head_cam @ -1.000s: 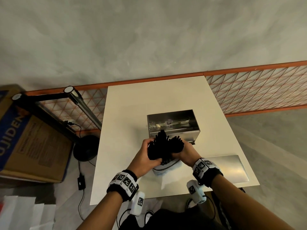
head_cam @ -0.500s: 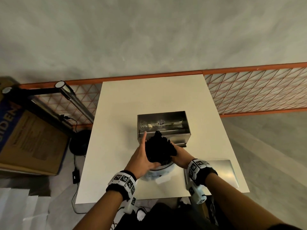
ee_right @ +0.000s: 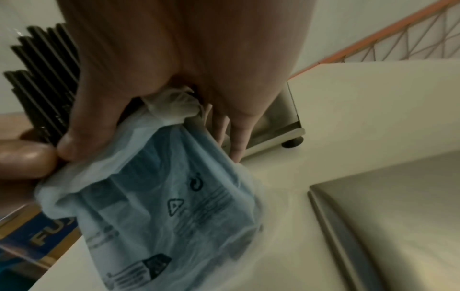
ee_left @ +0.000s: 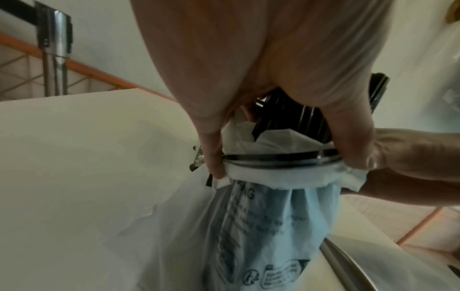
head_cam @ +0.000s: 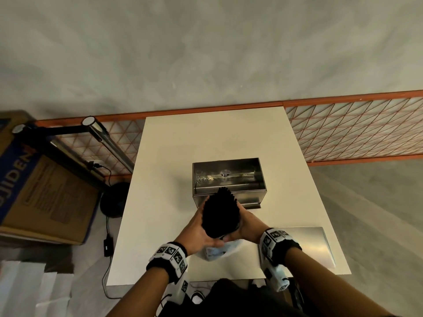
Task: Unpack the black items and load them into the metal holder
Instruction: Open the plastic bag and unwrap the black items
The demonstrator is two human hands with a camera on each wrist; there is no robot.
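The bundle of straws (head_cam: 220,213) is solid black, its thin stems glossy in the wrist views. The plastic bag (ee_left: 268,226) around its lower end is translucent pale blue-white with dark printed text and symbols, and a black band (ee_left: 281,157) rings its gathered mouth. The metal holder (head_cam: 229,179) is bare silver steel with a dull reflective inside. The table (head_cam: 206,138) is cream-white; the flat lid (head_cam: 320,245) on it is brushed silver. Both wristbands (head_cam: 169,259) are black with white tags bearing black square patterns. The fence (head_cam: 354,129) is orange, in a triangle mesh. The cardboard box (head_cam: 45,191) is brown with a blue stripe and yellow letters.
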